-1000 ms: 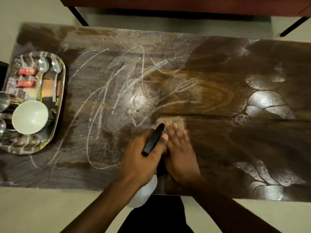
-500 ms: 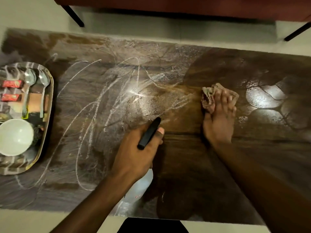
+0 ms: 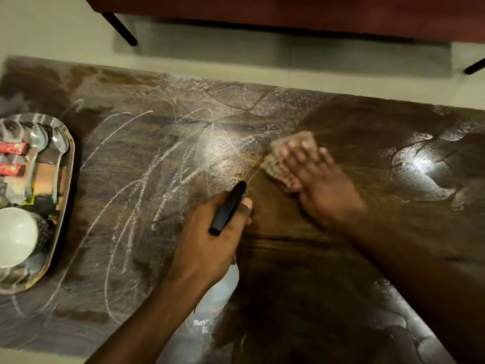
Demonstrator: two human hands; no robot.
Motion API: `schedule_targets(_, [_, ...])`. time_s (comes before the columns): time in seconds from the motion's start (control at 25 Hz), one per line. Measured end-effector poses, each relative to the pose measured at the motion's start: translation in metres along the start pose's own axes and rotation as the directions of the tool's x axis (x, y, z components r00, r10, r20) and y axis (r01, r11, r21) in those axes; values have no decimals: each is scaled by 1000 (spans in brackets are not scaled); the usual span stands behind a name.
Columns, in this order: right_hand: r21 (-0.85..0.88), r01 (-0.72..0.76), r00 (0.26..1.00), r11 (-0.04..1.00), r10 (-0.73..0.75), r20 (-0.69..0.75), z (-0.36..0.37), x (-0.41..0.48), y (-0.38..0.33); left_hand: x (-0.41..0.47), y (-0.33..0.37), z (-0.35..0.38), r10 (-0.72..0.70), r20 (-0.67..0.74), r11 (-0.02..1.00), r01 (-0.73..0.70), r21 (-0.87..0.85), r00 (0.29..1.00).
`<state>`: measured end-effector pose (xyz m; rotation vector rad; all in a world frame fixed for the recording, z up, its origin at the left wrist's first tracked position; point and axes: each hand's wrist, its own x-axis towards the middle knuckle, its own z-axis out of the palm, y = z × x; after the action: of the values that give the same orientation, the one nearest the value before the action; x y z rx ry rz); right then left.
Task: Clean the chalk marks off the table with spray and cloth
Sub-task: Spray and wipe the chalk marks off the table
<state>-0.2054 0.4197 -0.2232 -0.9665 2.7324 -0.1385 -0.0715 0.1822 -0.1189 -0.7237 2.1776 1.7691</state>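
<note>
White chalk marks (image 3: 147,195) loop across the left and middle of the dark wooden table (image 3: 301,271). My left hand (image 3: 210,240) grips a spray bottle (image 3: 217,292) with a black nozzle head (image 3: 227,208) and a white body under my palm, just above the table's middle. My right hand (image 3: 320,185) presses a crumpled beige cloth (image 3: 283,156) flat on the table right of the nozzle, at the edge of the chalked area. Both cloth and fingers are motion-blurred.
A steel tray (image 3: 67,195) at the left edge holds two spoons (image 3: 39,158), a white bowl (image 3: 15,236) and red packets (image 3: 11,148). Wet shiny patches (image 3: 420,174) glare on the right. Beyond the far edge stands dark red furniture (image 3: 288,11) on black legs.
My right hand swept the cloth from near the bottle out to the right, then back left toward the chalk. My left hand with the bottle stayed about in place.
</note>
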Motion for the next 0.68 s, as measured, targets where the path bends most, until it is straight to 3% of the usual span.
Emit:
schedule_targets(0.08, [128,-373,920,919,385,-80,-19,31,29,7,1,0,-2,-35,1000,1,-17,999])
schedule_targets(0.12, [176,-483,861,858,502,-83,-24,44,29,10,2,1,-8,-51,1000,7,-31,999])
schedule_targets(0.16, [187,-522,835,832,543,-88,-24,53,18,14,4,1,-15,-66,999,12,-45,998])
schedule_targets(0.2, [182,-490,855,853,511,-91,-20,55,-1,18,6,2,-19,-76,999,15,-51,997])
schedule_targets(0.24, [172,-364,919,915,383,-94,-12,51,-26,22,8,3,-18,-83,999,14,-45,996])
schedule_targets(0.28, [162,-149,983,975,163,-79,-4,43,-54,26,11,3,-9,-89,1000,6,-30,996])
schedule_targets(0.32, [161,104,994,981,-100,-36,2,32,-81,29,14,5,1,-98,1000,-3,-24,995])
schedule_targets(0.4, [149,525,847,838,-531,4,10,12,-111,33,21,6,22,-123,999,-28,-41,992])
schedule_targets(0.44, [136,610,788,781,-615,1,11,15,-105,35,24,6,32,-129,998,-39,-46,991])
schedule_targets(0.48, [97,622,779,777,-626,14,6,23,-91,36,26,6,40,-126,998,-47,-48,991])
schedule_targets(0.56, [14,470,882,883,-470,32,-4,43,-49,38,28,2,45,-111,997,-51,-49,993])
schedule_targets(0.64, [30,88,996,996,-88,-17,-20,62,8,42,29,-2,32,-122,998,-39,-55,992])
schedule_targets(0.68, [69,-117,992,991,120,-43,-29,71,33,45,28,-5,33,-139,998,-40,-49,990])
